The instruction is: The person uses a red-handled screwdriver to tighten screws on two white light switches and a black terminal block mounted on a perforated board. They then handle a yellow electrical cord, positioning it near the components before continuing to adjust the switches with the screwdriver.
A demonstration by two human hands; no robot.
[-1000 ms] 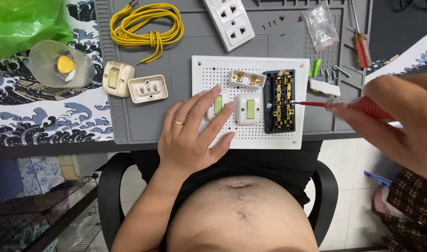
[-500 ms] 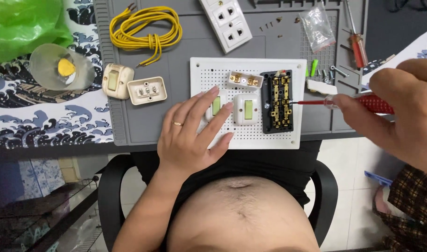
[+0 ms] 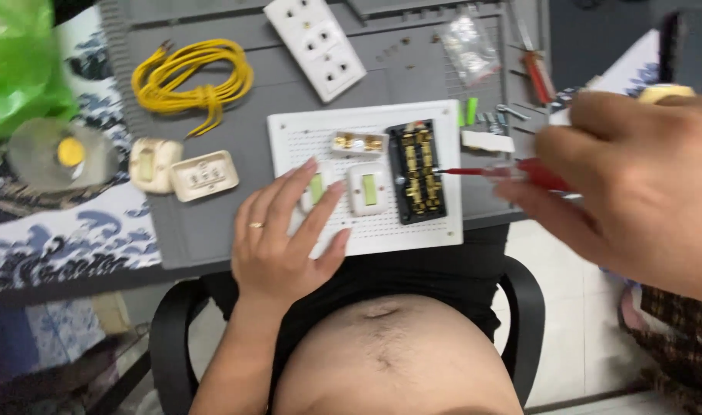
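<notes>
Poking a red screwdriver at the black terminal block, right hand wrapped tight round the handle, tip touching the block's right edge. Block sits on the white pegboard, on the grey mat. Left hand lies flat, fingers spread, pressing the board's left part, fingertips by two switches. Yellow wire coil and a socket strip lie further up.
</notes>
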